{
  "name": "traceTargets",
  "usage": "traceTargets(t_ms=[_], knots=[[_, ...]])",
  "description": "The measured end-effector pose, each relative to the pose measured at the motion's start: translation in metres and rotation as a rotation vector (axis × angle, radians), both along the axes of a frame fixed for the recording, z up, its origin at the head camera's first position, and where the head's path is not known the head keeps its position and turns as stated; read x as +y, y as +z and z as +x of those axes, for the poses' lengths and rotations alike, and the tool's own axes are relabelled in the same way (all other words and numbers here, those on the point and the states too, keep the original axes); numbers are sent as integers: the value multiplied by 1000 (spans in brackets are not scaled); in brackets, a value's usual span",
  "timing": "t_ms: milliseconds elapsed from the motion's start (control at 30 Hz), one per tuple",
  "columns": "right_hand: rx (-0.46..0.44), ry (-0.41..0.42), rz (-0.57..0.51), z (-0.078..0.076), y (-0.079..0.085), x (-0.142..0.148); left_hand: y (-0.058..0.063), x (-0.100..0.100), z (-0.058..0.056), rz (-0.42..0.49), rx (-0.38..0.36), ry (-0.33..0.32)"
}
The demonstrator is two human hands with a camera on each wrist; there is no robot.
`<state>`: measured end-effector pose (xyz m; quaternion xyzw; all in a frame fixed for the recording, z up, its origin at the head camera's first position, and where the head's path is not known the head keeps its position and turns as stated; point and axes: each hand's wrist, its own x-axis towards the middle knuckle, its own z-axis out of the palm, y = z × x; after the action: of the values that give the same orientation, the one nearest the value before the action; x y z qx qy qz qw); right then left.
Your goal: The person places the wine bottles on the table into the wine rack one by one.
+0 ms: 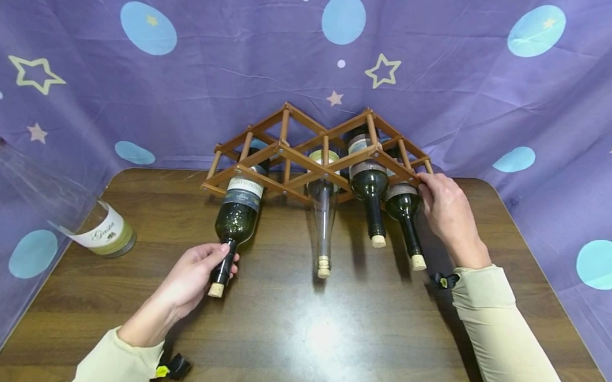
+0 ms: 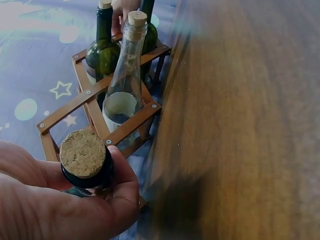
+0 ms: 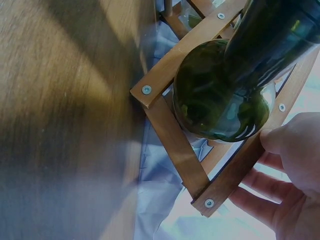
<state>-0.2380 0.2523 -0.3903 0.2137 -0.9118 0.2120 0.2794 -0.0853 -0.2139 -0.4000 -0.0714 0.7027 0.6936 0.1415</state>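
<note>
A wooden lattice wine rack (image 1: 282, 149) stands at the back of the table. My left hand (image 1: 198, 272) grips the neck of a dark green wine bottle (image 1: 237, 216), whose base end lies inside the rack's left opening. The left wrist view shows its cork (image 2: 82, 152) between thumb and fingers. With thumb and fingers on either side of a slat, my right hand (image 1: 447, 213) holds the rack's right end, beside a green bottle (image 3: 215, 95). A clear corked bottle (image 1: 324, 215) lies in the middle opening, and another green bottle (image 1: 371, 186) lies right of it.
On the table's left side is a clear bottle (image 1: 101, 229) with a white and yellow-green label. A purple cloth (image 1: 230, 48) with stars and dots hangs behind the rack. The brown wooden table (image 1: 381, 333) extends toward me.
</note>
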Motion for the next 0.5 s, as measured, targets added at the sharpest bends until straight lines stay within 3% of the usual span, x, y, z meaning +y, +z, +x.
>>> traceTargets(t_ms=[500], knots=[[6, 7, -9, 0, -1, 2, 4, 4, -23, 56, -37, 7]])
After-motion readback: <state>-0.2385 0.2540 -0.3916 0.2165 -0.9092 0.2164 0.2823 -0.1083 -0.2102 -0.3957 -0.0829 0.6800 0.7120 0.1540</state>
